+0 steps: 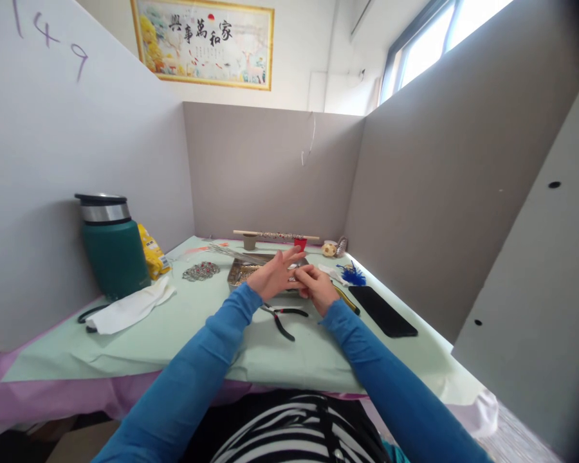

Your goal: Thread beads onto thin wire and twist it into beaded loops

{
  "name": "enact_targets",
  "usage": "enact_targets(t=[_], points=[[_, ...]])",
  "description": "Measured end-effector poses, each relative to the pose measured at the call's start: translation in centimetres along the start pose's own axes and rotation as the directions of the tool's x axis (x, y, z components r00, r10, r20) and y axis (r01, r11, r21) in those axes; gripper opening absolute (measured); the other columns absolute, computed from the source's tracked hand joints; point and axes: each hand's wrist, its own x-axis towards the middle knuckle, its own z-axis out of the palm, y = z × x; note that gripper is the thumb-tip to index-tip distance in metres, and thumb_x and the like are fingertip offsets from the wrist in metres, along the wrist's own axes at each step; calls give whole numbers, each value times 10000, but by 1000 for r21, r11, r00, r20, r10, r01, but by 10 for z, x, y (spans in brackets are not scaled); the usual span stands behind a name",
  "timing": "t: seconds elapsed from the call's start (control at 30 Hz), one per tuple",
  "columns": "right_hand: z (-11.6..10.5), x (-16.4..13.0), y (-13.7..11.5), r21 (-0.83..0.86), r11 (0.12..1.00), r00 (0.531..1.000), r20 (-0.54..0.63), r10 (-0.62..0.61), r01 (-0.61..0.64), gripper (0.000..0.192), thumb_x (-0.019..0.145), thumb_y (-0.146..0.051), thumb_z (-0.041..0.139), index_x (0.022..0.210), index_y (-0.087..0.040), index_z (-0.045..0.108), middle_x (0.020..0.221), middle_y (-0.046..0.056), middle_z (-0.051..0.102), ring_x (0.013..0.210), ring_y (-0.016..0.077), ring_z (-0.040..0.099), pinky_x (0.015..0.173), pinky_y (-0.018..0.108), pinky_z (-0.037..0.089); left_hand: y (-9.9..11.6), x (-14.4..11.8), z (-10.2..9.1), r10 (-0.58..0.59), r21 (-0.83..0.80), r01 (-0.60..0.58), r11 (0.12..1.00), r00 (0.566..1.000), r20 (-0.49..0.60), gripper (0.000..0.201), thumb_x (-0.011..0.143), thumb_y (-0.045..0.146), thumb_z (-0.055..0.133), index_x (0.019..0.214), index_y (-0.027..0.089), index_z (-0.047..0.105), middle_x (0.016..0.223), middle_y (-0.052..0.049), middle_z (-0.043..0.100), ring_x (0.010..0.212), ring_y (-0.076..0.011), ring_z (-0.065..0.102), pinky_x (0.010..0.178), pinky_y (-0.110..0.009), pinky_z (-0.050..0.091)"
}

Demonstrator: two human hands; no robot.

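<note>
Beads tray sits mid-table, just behind both hands, w/ pliers lying in front. Left hand fingers spread; right hand pinched on something tiny, can't tell what. Best to keep hands over tray so drops land inside.

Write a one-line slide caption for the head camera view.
Two hands, left hand and right hand, meet over a small tray, black-handled pliers lying just below on the green table cover.
</note>
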Motion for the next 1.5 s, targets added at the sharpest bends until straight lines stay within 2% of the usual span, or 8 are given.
enact_targets(t=[0.13, 0.27, 0.43, 0.73, 0.93, 1.23, 1.33, 1.5], points=[[1, -1, -1, 34, 999, 999, 28, -15, 14, 290, 662, -408, 689, 717, -184, 513, 748, -18, 581, 485, 54, 426, 394, 200, 286, -1, 1, 1, -11, 19, 12, 1000, 999, -40, 525, 839, 552, 370, 1238, 232, 492, 1427, -128, 291, 1251, -327, 347, 941, -531, 349], [1, 0, 2, 13, 1000, 1000, 23, -10, 10, 296, 672, -422, 675, 728, -185, 506, 678, -37, 549, 470, 56, 420, 392, 199, 299, -4, 4, 0, -42, 29, 45, 999, 993, -108, 475, 864, 514, 352, 1187, 210, 523, 1389, -131, 349, 1242, -291, 362, 922, -492, 386], [1, -1, 2, -13, 999, 999, 10, -43, 43, 292, 673, -412, 677, 724, -185, 500, 667, -45, 533, 458, 51, 417, 387, 195, 299, -4, 7, -2, -69, -58, 63, 996, 992, -103, 528, 852, 568, 300, 1122, 194, 555, 1367, -132, 377, 1163, -289, 448, 811, -442, 470], [1, 1, 0, -185, 981, 992, -106, -71, 51, 291, 675, -434, 656, 728, -186, 514, 557, -59, 483, 407, 64, 390, 359, 206, 292, -9, 12, -11, -103, -43, 96, 994, 976, -192, 542, 830, 568, 373, 1107, 141, 559, 1352, -170, 393, 1179, -288, 441, 827, -426, 474], [3, 1, 0, -277, 951, 963, -183, -195, 140, 260, 685, -408, 652, 770, -186, 548, 632, -29, 550, 467, 87, 442, 414, 224, 335, -5, 10, -6, -83, -48, 75, 996, 978, -191, 529, 849, 546, 352, 1087, 127, 569, 1316, -181, 427, 1161, -290, 456, 821, -442, 471], [3, 0, -5, -107, 977, 942, -265, -206, 184, 328, 648, -380, 695, 889, -195, 571, 706, -18, 558, 491, 84, 443, 392, 208, 318, 2, 6, -5, -27, -57, 18, 998, 989, -149, 530, 842, 565, 341, 1066, 151, 583, 1307, -163, 454, 1156, -296, 470, 828, -444, 467], [-3, 4, -6, -6, 987, 937, -314, -157, 163, 349, 630, -392, 705, 886, -192, 575, 691, -14, 561, 487, 87, 444, 367, 202, 301, 5, 4, -6, 35, -8, -38, 999, 974, -222, 488, 831, 546, 398, 1034, 151, 601, 1276, -155, 487, 1140, -283, 487, 828, -418, 476], [-5, 6, -8, 127, 991, 990, -141, -19, 37, 376, 672, -495, 642, 854, -169, 609, 744, 21, 588, 482, 79, 452, 339, 188, 279, 0, 7, -11, 136, 229, -46, 972, 909, -394, 337, 743, 347, 632, 988, 115, 626, 1060, -132, 607, 801, -170, 598, 616, -274, 506]])
